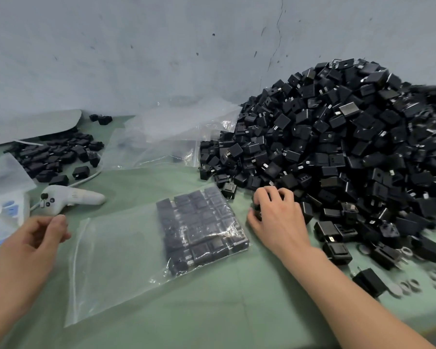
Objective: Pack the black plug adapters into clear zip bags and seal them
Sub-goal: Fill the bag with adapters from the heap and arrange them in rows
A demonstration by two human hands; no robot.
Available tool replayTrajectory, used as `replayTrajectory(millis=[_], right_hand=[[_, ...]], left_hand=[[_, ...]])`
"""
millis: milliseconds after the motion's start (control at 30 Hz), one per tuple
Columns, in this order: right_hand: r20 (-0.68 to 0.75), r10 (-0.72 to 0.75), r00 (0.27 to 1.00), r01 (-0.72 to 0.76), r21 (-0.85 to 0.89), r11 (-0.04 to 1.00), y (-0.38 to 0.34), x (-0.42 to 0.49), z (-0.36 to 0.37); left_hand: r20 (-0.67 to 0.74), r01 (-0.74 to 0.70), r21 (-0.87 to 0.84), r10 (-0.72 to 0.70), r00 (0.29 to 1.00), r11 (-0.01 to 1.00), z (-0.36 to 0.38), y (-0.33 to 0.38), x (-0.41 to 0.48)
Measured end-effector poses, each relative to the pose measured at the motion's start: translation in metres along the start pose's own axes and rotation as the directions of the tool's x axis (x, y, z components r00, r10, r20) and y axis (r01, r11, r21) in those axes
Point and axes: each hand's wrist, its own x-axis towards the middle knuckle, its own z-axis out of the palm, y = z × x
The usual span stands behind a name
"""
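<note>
A clear zip bag (126,260) lies flat on the pale green worktop (212,318), its thin film glossy and lightly wrinkled, the mouth toward the left. Packed into its right end is a tidy block of black plug adapters (202,227) — small matte cubes set in rows, pressing the plastic taut over them. The rest of the bag is empty and translucent.

The right hand (277,217) rests palm down at the near foot of the big heap of loose adapters (342,152), which fills the right side and climbs against the grey wall (136,46). Its fingers (269,195) are curled over a couple of the black blocks at the edge; it seems to be gripping them, though the palm hides the contact. The boxy shells in the heap are matte, some showing short metal prongs.

The left hand (28,245) hovers over the worktop just left of the bag's mouth, thumb and forefinger pinched loosely together, holding nothing.

Far left, a smaller scatter of black parts (58,157) lies partly under a grey sheet. Just near of it sits a white, smooth plastic handheld controller (71,199) with a cord. Crumpled clear bags (166,137) are piled between the two heaps.
</note>
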Motion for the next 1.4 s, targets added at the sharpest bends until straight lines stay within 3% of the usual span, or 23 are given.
replayTrajectory(millis=[133,367,433,467,500,533,567,600,633,667,700,767,900,1067,1300,1400], right_hand=[[0.007,-0.071,0.997,0.072,-0.06,0.996,0.01,-0.007,0.0],[-0.001,-0.061,0.998,0.06,-0.08,0.995,0.012,-0.004,-0.003],[-0.021,0.006,1.0,-0.004,0.074,0.997,0.013,0.001,-0.008],[-0.008,0.105,0.994,-0.099,0.268,0.958,0.011,0.005,-0.015],[0.045,0.23,0.972,-0.218,0.541,0.812,0.009,0.012,-0.024],[0.169,0.338,0.926,-0.324,0.814,0.481,0.007,0.018,-0.035],[0.342,0.348,0.873,-0.379,0.924,0.044,0.005,0.023,-0.047],[0.484,0.246,0.84,-0.389,0.852,-0.351,0.002,0.023,-0.058],[0.546,0.108,0.831,-0.375,0.692,-0.617,0.0,0.022,-0.066],[0.552,-0.007,0.834,-0.362,0.537,-0.762,-0.004,0.018,-0.071],[0.534,-0.093,0.841,-0.364,0.429,-0.827,-0.009,0.013,-0.075],[0.513,-0.191,0.837,-0.388,0.309,-0.868,-0.021,0.005,-0.077],[0.513,-0.257,0.819,-0.42,0.232,-0.877,-0.047,-0.002,-0.08],[0.491,-0.312,0.813,-0.421,0.126,-0.898,-0.077,-0.007,-0.077],[0.598,-0.245,0.763,-0.428,0.183,-0.885,-0.093,-0.006,-0.067],[0.659,-0.129,0.741,-0.404,0.284,-0.87,-0.067,0.01,-0.072]], left_hand=[[0.042,0.002,-0.032,-0.001,0.999,0.999,-0.006,0.009,-0.008],[-0.029,0.053,-0.05,-0.054,0.998,0.997,-0.016,-0.004,-0.004],[-0.044,0.081,-0.05,-0.083,0.996,0.995,-0.02,-0.014,0.001],[-0.041,0.109,-0.058,-0.111,0.993,0.992,-0.022,-0.017,0.003],[-0.042,0.14,-0.078,-0.144,0.989,0.987,-0.024,-0.019,0.006],[-0.052,0.164,-0.103,-0.17,0.984,0.981,-0.024,-0.018,0.008],[-0.06,0.174,-0.125,-0.182,0.981,0.977,-0.023,-0.015,0.01],[-0.064,0.168,-0.135,-0.177,0.982,0.977,-0.021,-0.008,0.01],[-0.062,0.15,-0.131,-0.159,0.985,0.98,-0.019,0.001,0.01],[-0.054,0.13,-0.121,-0.137,0.989,0.984,-0.016,0.013,0.008],[-0.039,0.112,-0.117,-0.117,0.992,0.987,-0.012,0.029,0.005],[0.007,0.062,-0.151,-0.062,0.998,0.987,-0.006,0.069,-0.007],[0.084,-0.057,-0.211,0.076,0.993,0.976,0.008,0.159,-0.044],[0.335,-0.058,-0.289,0.158,0.929,0.956,0.03,0.223,-0.091],[0.457,-0.033,-0.306,0.177,0.872,0.951,0.065,0.239,-0.117],[0.462,0.027,-0.322,0.132,0.877,0.946,0.067,0.233,-0.106]])
